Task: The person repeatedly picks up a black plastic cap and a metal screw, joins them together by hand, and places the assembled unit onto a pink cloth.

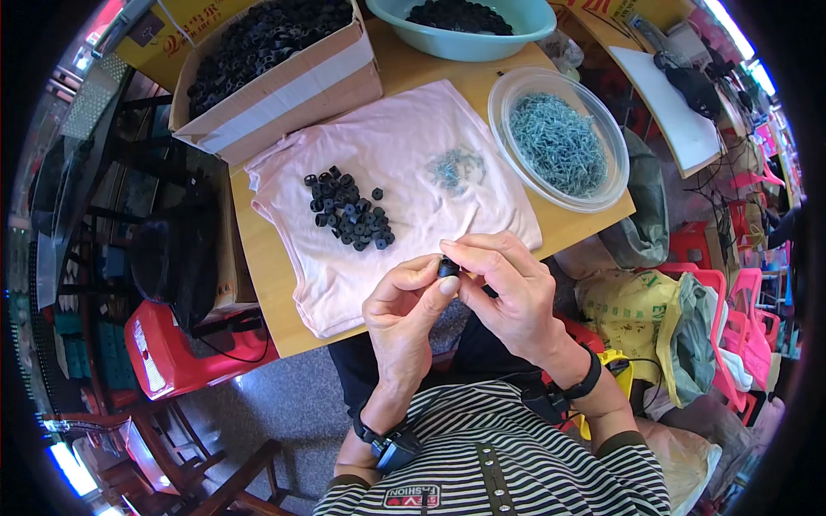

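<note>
Both hands meet just in front of the near edge of a pink cloth (413, 129) spread on the wooden desk (409, 69). The left hand (401, 303) is nearly closed, pinching a small black part (447, 269) between thumb and fingertips. The right hand (514, 291) comes in from the other side with its fingers bent inward, its thumb and fingertips closed on the same part; whether they also grip something smaller is hidden. On the cloth, beyond the left hand, sits a loose pile of similar black parts (353, 211), a few lying slightly apart from it. Beyond the hands, toward the cloth's far right, lies a small scatter of screws (456, 168). Just beside the cloth on the right, a round clear tub (498, 118) holds a heap of screws. At the far left stands an open cardboard box (297, 95) full of black pieces, and a pale blue basin (482, 46) at the far edge holds more dark pieces.
</note>
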Demonstrator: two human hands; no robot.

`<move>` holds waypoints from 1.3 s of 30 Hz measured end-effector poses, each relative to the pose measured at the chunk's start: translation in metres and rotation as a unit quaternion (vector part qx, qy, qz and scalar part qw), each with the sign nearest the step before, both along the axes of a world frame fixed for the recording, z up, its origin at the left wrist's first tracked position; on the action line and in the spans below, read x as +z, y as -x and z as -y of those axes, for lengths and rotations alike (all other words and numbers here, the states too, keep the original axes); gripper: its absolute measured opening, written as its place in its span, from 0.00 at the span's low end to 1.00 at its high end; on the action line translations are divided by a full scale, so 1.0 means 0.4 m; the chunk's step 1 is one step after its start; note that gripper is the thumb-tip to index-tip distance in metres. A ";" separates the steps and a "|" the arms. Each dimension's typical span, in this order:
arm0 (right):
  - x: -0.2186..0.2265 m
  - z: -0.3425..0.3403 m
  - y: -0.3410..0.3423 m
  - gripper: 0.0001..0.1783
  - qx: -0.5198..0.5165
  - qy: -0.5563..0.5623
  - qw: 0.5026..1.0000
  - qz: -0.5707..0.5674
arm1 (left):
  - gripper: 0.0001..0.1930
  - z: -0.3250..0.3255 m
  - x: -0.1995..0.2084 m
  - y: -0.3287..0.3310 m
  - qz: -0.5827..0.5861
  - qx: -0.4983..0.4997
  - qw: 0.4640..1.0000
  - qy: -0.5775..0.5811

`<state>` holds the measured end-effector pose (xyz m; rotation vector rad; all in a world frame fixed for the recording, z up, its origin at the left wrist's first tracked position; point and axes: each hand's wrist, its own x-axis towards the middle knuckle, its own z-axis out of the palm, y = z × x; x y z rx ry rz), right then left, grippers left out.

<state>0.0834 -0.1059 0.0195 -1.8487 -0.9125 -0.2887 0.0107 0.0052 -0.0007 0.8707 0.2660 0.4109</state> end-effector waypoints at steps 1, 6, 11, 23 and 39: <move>-0.001 -0.001 -0.001 0.24 0.001 0.000 1.000 0.000 | 0.10 0.001 -0.002 0.000 -0.002 0.006 1.000 0.007; -0.006 -0.006 -0.012 0.23 0.010 0.009 1.000 0.010 | 0.10 0.005 -0.017 -0.004 -0.018 0.023 0.999 0.015; -0.013 -0.009 -0.029 0.22 0.023 0.007 1.000 0.000 | 0.10 0.004 -0.019 -0.021 -0.024 0.019 0.999 0.029; 0.011 -0.024 -0.048 0.21 0.036 0.018 0.999 0.021 | 0.10 0.000 -0.011 -0.034 0.003 0.039 0.998 0.059; 0.067 0.011 -0.062 0.15 0.111 0.035 0.989 -0.086 | 0.11 -0.014 -0.008 -0.017 0.026 0.052 0.996 -0.063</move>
